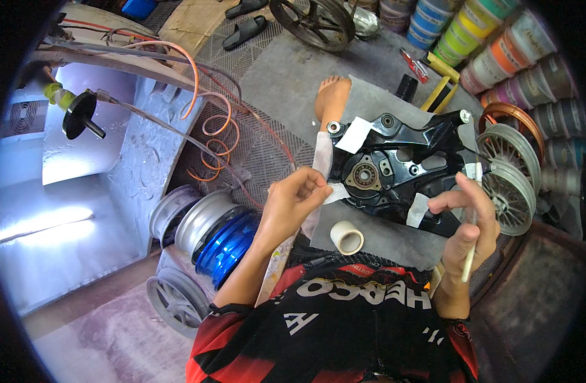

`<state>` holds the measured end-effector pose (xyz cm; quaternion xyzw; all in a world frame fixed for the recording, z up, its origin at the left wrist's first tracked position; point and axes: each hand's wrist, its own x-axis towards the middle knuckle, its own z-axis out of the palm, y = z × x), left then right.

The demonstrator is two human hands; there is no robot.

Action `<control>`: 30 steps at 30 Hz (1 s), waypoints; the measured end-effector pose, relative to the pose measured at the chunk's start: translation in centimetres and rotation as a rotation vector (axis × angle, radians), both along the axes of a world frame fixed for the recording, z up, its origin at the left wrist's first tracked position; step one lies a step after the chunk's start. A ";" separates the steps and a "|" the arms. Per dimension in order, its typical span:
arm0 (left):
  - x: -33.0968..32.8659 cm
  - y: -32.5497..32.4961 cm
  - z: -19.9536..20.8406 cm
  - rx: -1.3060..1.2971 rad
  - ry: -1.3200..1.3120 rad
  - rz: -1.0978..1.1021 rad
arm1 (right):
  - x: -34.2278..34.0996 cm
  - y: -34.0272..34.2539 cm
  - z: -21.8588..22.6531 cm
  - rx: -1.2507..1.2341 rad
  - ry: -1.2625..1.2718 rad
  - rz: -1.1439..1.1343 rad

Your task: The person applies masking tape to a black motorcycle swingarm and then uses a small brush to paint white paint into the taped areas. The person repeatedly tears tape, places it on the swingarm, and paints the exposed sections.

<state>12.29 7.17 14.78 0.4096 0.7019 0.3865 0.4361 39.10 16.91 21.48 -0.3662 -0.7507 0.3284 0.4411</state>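
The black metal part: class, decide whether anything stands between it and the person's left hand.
Nothing visible blocks the way. The left hand pinches a white tape piece that reaches the left edge of the black metal part. The tape roll sits nearer the person, out of the way.

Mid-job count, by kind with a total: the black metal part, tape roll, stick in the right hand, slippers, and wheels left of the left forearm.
Black metal part: 1
Tape roll: 1
White stick in the right hand: 1
Slippers: 2
Wheels left of the left forearm: 4
Total: 9
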 end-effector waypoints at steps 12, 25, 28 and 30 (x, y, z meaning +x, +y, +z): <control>0.4 0.6 -1.6 -0.063 0.293 -0.050 | 1.9 0.1 -0.8 0.027 0.083 -0.125; 0.1 -0.8 -0.6 0.119 0.547 -0.183 | 3.0 -0.2 -0.7 0.044 0.091 -0.120; 0.4 -2.1 1.4 0.337 0.535 -0.654 | 2.9 -0.6 -0.5 0.054 0.133 -0.081; 2.4 -2.6 2.8 0.212 0.544 -0.802 | 2.7 -0.9 -0.8 0.014 0.205 -0.056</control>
